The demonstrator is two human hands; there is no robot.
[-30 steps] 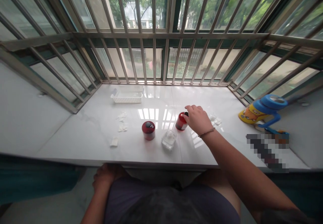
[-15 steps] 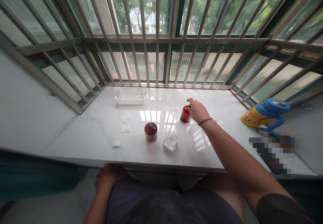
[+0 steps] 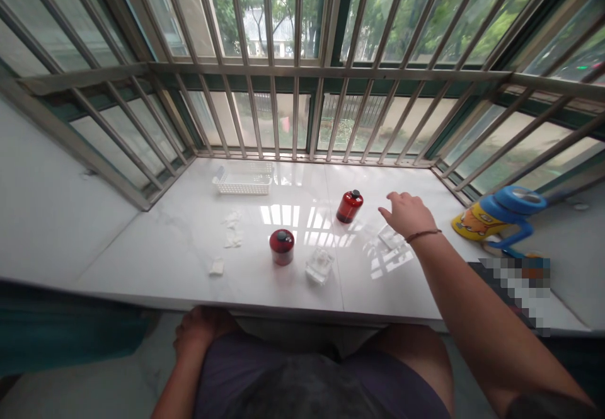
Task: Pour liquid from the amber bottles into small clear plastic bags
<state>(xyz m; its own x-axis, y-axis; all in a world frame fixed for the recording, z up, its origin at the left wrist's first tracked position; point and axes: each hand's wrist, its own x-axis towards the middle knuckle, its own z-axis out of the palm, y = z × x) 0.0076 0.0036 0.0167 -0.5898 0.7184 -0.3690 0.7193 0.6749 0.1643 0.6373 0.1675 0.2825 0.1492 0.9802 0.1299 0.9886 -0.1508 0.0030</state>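
Note:
My right hand point(image 3: 407, 213) hovers over the white counter with its fingers apart and nothing in them. Just left of it stands a red see-through bottle point(image 3: 350, 207) with a black cap, apart from the fingers. Below the hand lies a clear or whitish piece point(image 3: 391, 237), partly covered by the wrist. A second red container point(image 3: 282, 247) with a black top stands nearer the front edge. Beside that is a small clear glass-like block point(image 3: 320, 266). My left hand point(image 3: 203, 329) rests on my left thigh, off the counter, holding nothing that shows.
A white plastic basket point(image 3: 243, 183) sits at the back left. White scraps point(image 3: 232, 230) and a small white piece point(image 3: 217, 266) lie at left. A yellow-and-blue handled bottle point(image 3: 496, 214) and a dark flat object point(image 3: 501, 290), partly blurred out, are at right. Metal bars point(image 3: 307, 74) enclose the back.
My right hand has let go of the red bottle's black cap and moved right, its fingers now apart. The bottle remains standing on the counter. My left hand has stayed on the thigh.

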